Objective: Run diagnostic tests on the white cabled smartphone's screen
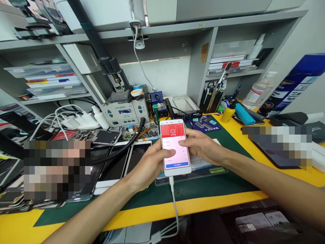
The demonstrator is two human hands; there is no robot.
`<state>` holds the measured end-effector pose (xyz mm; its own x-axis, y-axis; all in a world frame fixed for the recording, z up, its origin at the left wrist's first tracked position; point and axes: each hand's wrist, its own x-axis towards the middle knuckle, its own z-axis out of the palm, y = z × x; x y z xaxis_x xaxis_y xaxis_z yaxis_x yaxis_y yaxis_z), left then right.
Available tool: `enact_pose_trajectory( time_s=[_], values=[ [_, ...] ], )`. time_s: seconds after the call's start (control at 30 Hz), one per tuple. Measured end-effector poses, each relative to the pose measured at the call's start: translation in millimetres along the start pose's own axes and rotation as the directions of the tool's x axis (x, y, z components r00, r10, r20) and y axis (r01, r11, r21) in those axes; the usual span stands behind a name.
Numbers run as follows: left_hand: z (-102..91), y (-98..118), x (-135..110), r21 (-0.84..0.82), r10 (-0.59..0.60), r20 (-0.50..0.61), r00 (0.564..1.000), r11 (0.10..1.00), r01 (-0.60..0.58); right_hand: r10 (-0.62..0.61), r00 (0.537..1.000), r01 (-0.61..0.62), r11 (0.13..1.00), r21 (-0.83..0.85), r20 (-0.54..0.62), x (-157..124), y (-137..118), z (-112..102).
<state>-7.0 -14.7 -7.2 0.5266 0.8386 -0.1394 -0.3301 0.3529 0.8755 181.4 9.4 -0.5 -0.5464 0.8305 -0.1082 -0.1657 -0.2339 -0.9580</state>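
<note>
A white smartphone (175,161) is held upright in front of me, over the green mat. Its lit screen has a red band with a sad face at the top, rows of small text and a blue bar below. My left hand (154,157) grips its left edge, thumb lying over the screen. Around the right edge is my right hand (200,144), its thumb also over the screen; fingers of both hands are partly hidden behind the phone. A white charging cable (173,193) is plugged into the phone's bottom end and hangs down past the table edge.
Dark phone screens (138,156) and parts lie at left by a grey rework station (124,111) with a black hose. Behind stand a tool holder (212,98), a yellow bottle (228,113) and a clear bottle (259,90). A dark tablet-like device (274,152) lies right.
</note>
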Motion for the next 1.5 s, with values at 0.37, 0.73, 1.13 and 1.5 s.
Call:
enact_pose_trajectory(
  time_s=[0.37,0.73,1.13,1.5],
  values=[
    [-0.8,-1,0,-0.006,-0.007,-0.016,1.000,1.000,0.007,0.014,0.999,-0.012,0.998,0.059,-0.041,1,-1,3],
    [-3.1,-1,0,-0.059,-0.012,0.018,1.000,0.998,0.013,0.002,1.000,-0.002,0.999,0.044,-0.012,0,-1,2],
    [-5.2,-2,0,-0.144,-0.016,0.009,1.000,0.989,0.017,0.001,1.000,-0.001,0.999,0.049,-0.002,0,1,0],
    [-11.0,9,7,-0.260,-0.060,0.168,0.984,0.960,0.103,-0.050,0.999,0.049,0.996,0.074,0.015,1,1,1]
  ],
)
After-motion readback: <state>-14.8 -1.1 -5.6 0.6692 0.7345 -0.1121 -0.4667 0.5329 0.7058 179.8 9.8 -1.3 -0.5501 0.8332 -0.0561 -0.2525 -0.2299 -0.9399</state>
